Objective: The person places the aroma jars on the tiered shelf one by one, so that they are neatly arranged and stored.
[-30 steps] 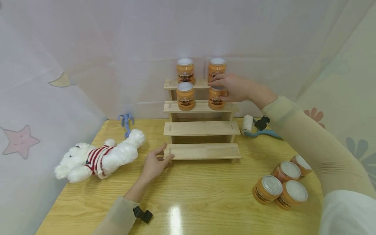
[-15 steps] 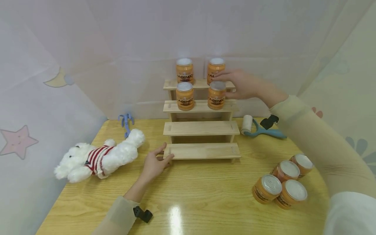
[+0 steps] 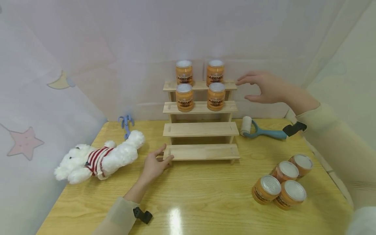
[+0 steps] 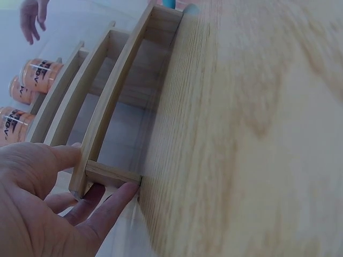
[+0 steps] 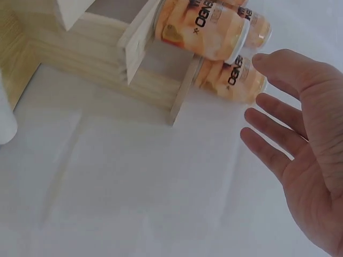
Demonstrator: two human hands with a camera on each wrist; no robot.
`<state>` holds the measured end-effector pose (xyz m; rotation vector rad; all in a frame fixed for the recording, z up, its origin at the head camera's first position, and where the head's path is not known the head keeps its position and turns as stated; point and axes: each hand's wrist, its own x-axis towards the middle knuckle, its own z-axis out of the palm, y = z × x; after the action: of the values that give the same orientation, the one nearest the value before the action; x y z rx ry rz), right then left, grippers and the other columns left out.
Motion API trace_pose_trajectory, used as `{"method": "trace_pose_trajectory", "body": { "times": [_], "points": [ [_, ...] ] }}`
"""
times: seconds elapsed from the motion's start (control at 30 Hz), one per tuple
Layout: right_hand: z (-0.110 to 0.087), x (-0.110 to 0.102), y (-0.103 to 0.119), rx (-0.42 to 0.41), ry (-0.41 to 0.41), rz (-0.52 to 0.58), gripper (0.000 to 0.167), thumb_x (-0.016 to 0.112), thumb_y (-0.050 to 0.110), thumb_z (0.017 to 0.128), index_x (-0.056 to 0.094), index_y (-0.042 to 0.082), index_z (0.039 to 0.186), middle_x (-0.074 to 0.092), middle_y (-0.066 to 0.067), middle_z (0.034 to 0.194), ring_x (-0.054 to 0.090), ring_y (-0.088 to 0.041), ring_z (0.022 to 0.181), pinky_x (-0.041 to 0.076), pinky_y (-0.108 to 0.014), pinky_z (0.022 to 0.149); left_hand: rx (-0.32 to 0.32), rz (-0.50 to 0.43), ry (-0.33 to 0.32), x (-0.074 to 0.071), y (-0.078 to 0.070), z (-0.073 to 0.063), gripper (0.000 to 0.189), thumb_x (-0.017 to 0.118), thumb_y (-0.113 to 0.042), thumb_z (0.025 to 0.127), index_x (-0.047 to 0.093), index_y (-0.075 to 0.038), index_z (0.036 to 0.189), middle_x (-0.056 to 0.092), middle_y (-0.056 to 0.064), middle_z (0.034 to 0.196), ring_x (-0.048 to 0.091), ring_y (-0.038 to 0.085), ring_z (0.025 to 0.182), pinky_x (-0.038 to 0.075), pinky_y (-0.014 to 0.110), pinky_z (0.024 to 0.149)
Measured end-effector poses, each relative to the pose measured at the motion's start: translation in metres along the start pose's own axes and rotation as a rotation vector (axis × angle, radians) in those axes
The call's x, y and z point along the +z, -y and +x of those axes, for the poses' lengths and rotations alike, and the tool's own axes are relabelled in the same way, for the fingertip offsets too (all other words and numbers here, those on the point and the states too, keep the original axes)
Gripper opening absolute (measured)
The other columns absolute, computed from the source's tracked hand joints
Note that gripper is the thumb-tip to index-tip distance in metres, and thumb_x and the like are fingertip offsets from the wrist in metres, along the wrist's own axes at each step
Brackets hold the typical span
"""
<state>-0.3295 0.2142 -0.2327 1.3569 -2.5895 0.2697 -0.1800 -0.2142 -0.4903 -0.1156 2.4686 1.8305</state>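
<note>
A stepped wooden display rack stands at the back of the table. Orange jars with pale lids sit on it: a left jar and a right jar on the second tier down, two more on the top tier. My left hand grips the left end of the lowest tier; the left wrist view shows the thumb over the board and fingers at the end support. My right hand hangs in the air right of the upper jars, fingers spread and holding nothing.
Several more orange jars stand grouped at the right of the table. A blue-handled roller lies right of the rack. On the left are a white plush dog and a small blue claw-like item.
My right hand has let go of the right jar on the second tier and drawn away to the right. The left hand has stayed on the rack.
</note>
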Motion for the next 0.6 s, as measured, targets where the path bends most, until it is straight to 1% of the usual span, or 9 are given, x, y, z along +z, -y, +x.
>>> {"method": "trace_pose_trajectory", "body": {
  "times": [0.1,0.17,0.37,0.47,0.6],
  "points": [
    [-0.018,-0.001,-0.005,0.012,-0.006,-0.012,0.048,0.081,0.006,0.092,0.067,0.004,0.137,0.066,-0.019,0.139,0.066,-0.038,0.115,0.059,-0.060,0.091,-0.001,0.009,-0.001,0.000,0.000,0.000,0.075,0.078,-0.024,0.101,0.040,-0.013,0.165,0.050,0.022,0.143,0.077,0.032,0.107,0.070,0.032,0.082],
    [-0.029,0.000,-0.009,0.023,-0.006,-0.008,0.046,0.082,0.006,0.091,0.069,0.007,0.136,0.067,-0.017,0.137,0.067,-0.036,0.111,0.061,-0.058,0.087,0.001,0.015,0.000,0.000,0.000,-0.001,0.075,0.078,-0.025,0.101,0.040,-0.013,0.165,0.050,0.022,0.144,0.078,0.032,0.107,0.070,0.032,0.082],
    [-0.061,0.000,-0.015,0.094,0.057,-0.001,0.043,0.082,0.008,0.092,0.071,0.011,0.133,0.070,-0.011,0.133,0.069,-0.033,0.113,0.066,-0.054,0.089,0.014,0.018,0.003,-0.002,-0.001,-0.002,0.076,0.077,-0.025,0.101,0.039,-0.012,0.165,0.048,0.025,0.145,0.077,0.036,0.107,0.070,0.035,0.082],
    [-0.077,0.001,-0.016,0.116,0.072,0.007,0.042,0.083,0.007,0.091,0.072,0.013,0.131,0.072,-0.005,0.129,0.070,-0.028,0.108,0.067,-0.049,0.087,0.006,0.020,0.001,-0.001,-0.002,-0.002,0.076,0.076,-0.022,0.102,0.037,-0.009,0.165,0.046,0.028,0.146,0.076,0.040,0.109,0.070,0.039,0.083],
    [-0.098,0.005,-0.018,0.167,0.092,0.035,0.042,0.083,0.007,0.091,0.073,0.015,0.130,0.072,-0.004,0.129,0.071,-0.025,0.106,0.067,-0.045,0.085,0.002,0.018,0.001,-0.001,-0.003,-0.002,0.075,0.076,-0.022,0.102,0.037,-0.009,0.165,0.046,0.028,0.147,0.076,0.041,0.110,0.070,0.040,0.084]
  ]
}}
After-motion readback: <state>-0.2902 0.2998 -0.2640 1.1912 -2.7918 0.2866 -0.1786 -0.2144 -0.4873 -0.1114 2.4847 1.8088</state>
